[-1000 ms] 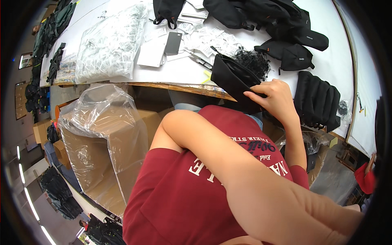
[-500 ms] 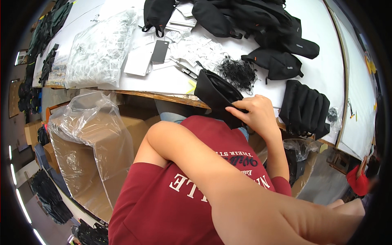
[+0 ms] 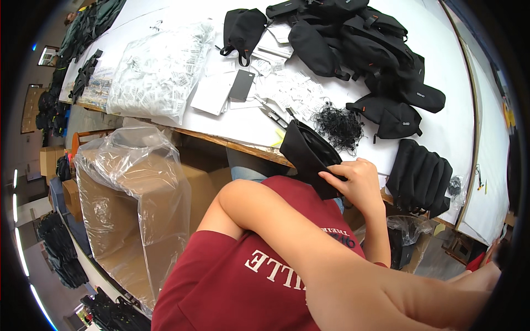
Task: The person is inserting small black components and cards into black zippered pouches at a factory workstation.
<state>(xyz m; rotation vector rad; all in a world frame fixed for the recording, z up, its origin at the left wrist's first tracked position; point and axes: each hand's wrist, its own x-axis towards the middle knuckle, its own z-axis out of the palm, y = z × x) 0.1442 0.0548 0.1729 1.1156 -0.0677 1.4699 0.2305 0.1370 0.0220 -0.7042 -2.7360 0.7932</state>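
Observation:
My right hand (image 3: 359, 179) grips the rim of a small black bag (image 3: 303, 154) at the table's front edge, thumb and fingers closed on it. The bag tilts, and its mouth gapes upward. My left arm crosses in front of my body toward the lower right. At the dark picture rim my left hand (image 3: 477, 282) shows only in part, its fingers too hidden to read. Just beyond the held bag lies a tangle of thin black cords (image 3: 338, 128). Beside it are white paper tags (image 3: 290, 91) and a pair of scissors or snips (image 3: 272, 116).
Black bags (image 3: 375, 41) heap at the back of the white table (image 3: 232, 129). A row of folded black bags (image 3: 419, 176) sits at the right front. On the left stand a clear sack of white labels (image 3: 157, 77) and a plastic-covered carton (image 3: 130, 204). Dark cards (image 3: 242, 85) lie between.
The whole view has shifted, so table and bags appear lower and further right. My right hand still holds the bag in much the same pose, and my left arm stays crossed.

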